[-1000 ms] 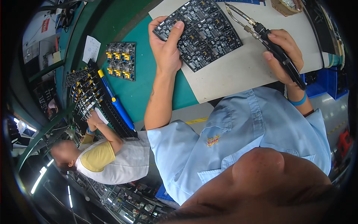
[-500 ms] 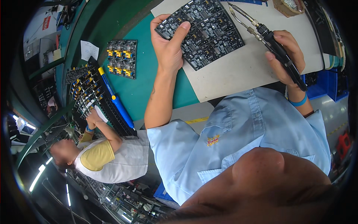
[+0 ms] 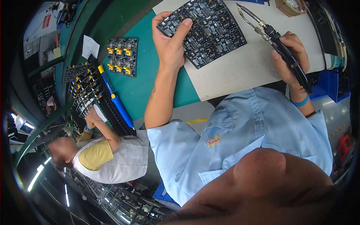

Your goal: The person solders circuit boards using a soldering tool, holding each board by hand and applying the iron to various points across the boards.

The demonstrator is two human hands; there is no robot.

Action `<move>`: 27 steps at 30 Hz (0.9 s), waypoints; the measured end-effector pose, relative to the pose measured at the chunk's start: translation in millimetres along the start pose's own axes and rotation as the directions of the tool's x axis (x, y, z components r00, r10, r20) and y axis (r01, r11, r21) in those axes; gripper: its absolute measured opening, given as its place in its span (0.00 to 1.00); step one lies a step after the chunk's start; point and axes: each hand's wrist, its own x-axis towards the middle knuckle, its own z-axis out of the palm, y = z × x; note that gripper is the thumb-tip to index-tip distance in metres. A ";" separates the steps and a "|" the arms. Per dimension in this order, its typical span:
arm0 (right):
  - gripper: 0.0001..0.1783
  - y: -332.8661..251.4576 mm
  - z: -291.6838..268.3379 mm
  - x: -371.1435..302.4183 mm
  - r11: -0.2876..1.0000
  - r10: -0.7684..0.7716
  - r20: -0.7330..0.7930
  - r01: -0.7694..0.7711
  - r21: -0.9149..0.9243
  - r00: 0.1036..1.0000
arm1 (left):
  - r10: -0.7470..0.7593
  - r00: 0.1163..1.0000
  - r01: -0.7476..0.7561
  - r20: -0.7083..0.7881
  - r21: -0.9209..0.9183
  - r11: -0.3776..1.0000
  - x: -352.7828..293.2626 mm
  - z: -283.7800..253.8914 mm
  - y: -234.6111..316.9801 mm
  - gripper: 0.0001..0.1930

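I see the left hand (image 3: pixel 170 45) closed on the near left corner of a black circuit board panel (image 3: pixel 210 28), thumb pressed on its top face and fingers curled under the edge. The panel lies tilted on a pale mat (image 3: pixel 243 67) that covers the right part of the green worktop (image 3: pixel 138 86). The right hand (image 3: pixel 290 56) is wrapped around the black handle of a soldering iron (image 3: pixel 277 41), fingers pinching it pen-fashion; the metal tip points up and left and sits just beside the panel's right edge. Whether tip and panel touch, I cannot tell. A blue band circles the right wrist.

Further left on the worktop lies a smaller board with yellow components (image 3: pixel 122 56), well apart from the panel. Beside it stands a rack of boards (image 3: pixel 88 93) with a blue-handled tool (image 3: pixel 116 101) along its edge. A co-worker's hand (image 3: pixel 90 118) reaches into that rack.
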 end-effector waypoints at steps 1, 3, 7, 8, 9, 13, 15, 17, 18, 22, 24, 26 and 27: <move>0.23 0.2 -0.1 -0.7 1.000 -0.002 -0.003 0.002 -0.003 1.000 | 0.001 1.000 -0.001 0.000 0.001 1.000 0.0 -0.4 0.0 0.24; 0.23 0.4 0.1 -1.7 1.000 -0.005 -0.008 0.005 -0.008 1.000 | 0.002 1.000 -0.002 0.001 0.004 1.000 -0.3 -1.0 -0.4 0.24; 0.23 0.9 0.1 -0.2 0.999 -0.028 -0.011 0.028 -0.040 1.000 | 0.003 1.000 -0.002 -0.006 0.009 1.000 -0.6 -0.1 0.5 0.24; 0.23 1.1 0.3 0.1 0.998 -0.036 -0.012 0.035 -0.050 0.999 | 0.003 1.000 -0.002 -0.008 0.012 1.000 -0.5 0.0 0.7 0.24; 0.23 0.9 0.5 0.4 0.998 -0.036 -0.012 0.036 -0.050 0.999 | 0.003 1.000 -0.003 -0.008 0.012 1.000 -0.4 -0.1 0.8 0.24; 0.23 0.1 2.9 2.1 0.998 -0.053 -0.046 0.051 -0.041 0.998 | 0.006 1.000 -0.005 0.002 -0.016 1.000 0.2 -1.5 0.2 0.22; 0.23 -0.1 3.3 2.1 0.998 -0.049 -0.044 0.047 -0.039 0.998 | 0.008 1.000 -0.008 0.000 -0.006 1.000 -0.1 -1.3 0.1 0.22; 0.22 -0.6 3.1 2.3 0.998 -0.046 -0.041 0.044 -0.035 0.998 | 0.018 1.000 -0.018 -0.002 0.013 1.000 -0.5 -0.5 0.4 0.22; 0.22 -0.5 2.8 2.2 0.999 -0.044 -0.039 0.043 -0.032 0.998 | 0.022 1.000 -0.022 -0.002 0.023 0.999 -0.7 -0.4 0.3 0.22; 0.22 1.7 -0.2 2.0 0.997 -0.072 -0.019 0.072 -0.041 0.997 | 0.010 1.000 -0.010 -0.003 0.019 1.000 0.2 0.8 -1.4 0.22; 0.22 2.1 -0.6 2.5 0.996 -0.080 -0.013 0.080 -0.043 0.997 | 0.006 1.000 -0.006 -0.011 0.021 1.000 0.3 1.2 -1.6 0.21; 0.22 1.1 2.3 5.8 0.996 -0.091 0.000 0.091 -0.018 0.996 | -0.005 1.000 0.005 -0.007 0.015 1.000 0.4 -0.4 -0.8 0.21; 0.22 0.5 3.8 7.6 0.995 -0.098 0.007 0.098 -0.005 0.995 | -0.010 1.000 0.010 -0.006 0.011 1.000 0.2 -1.3 -0.2 0.21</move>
